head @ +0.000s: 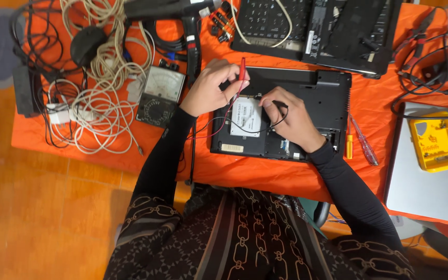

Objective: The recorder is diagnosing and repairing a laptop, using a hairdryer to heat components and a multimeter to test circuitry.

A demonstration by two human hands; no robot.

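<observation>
Black opened laptop base [307,111] under both hands, right hand [291,119] closed on a black probe at the silver drive [247,116], left hand [211,85] pinching a red probe [242,72] just above it, analog multimeter [159,96] left of that hand, orange table edge [265,173] near, second laptop [317,31] beyond

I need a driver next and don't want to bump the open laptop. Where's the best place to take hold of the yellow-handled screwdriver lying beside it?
Probably by the yellow handle of the yellow-handled screwdriver, coming from above. It lies flat on the orange cloth, handle toward the person, close beside the laptop. A clear red screwdriver lies on its other side, so pinch from above rather than sideways. The right hand is nearest.
</observation>
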